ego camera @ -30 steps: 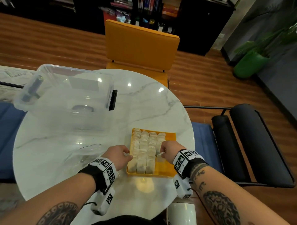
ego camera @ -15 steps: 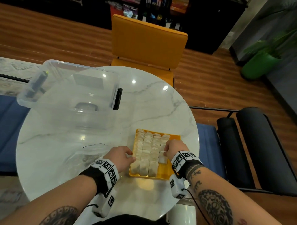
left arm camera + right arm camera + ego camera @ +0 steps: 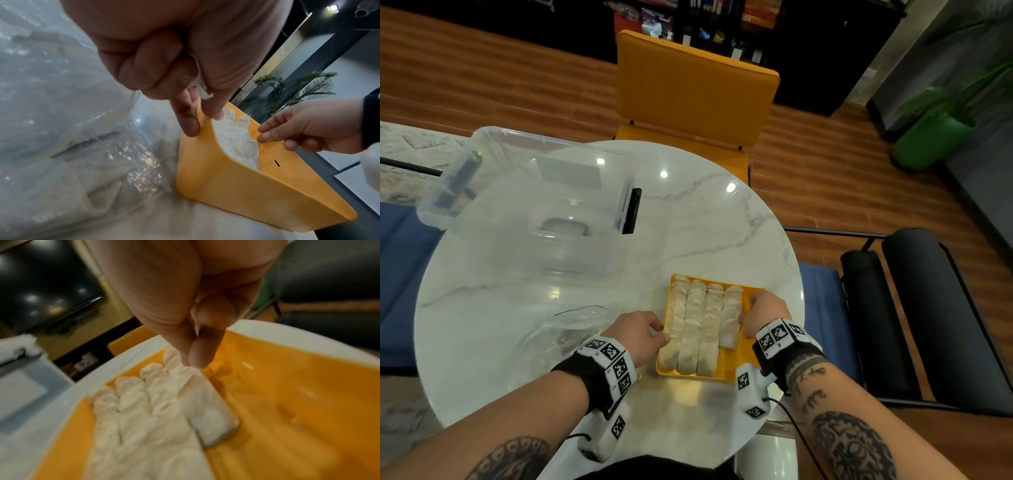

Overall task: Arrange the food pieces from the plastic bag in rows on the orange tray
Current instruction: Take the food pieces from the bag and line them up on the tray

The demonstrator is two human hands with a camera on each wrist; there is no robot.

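Note:
The orange tray (image 3: 736, 363) (image 3: 246, 186) (image 3: 287, 402) lies near the table's front edge. Pale food pieces (image 3: 698, 325) (image 3: 236, 134) (image 3: 154, 410) fill it in several rows. The right-hand row is shorter and ends in a blocky piece (image 3: 728, 337) (image 3: 209, 412). My left hand (image 3: 640, 332) (image 3: 201, 121) pinches the tray's left rim, and its curled fingers also hold a small white scrap. Thumb and forefinger of my right hand (image 3: 763, 308) (image 3: 193, 360) (image 3: 265, 134) meet on a piece farther along the right-hand row. The clear plastic bag (image 3: 558, 329) (image 3: 72, 146) lies left of the tray.
An open clear storage box (image 3: 534, 205) stands at the back left of the round marble table (image 3: 705, 222). A yellow chair (image 3: 695, 89) is behind the table. A black seat (image 3: 928, 325) is to the right. The tray's right strip shows bare orange.
My right hand has let go of the blocky piece at the near end of the right-hand row and moved farther along that row. The left hand stays on the tray's left rim.

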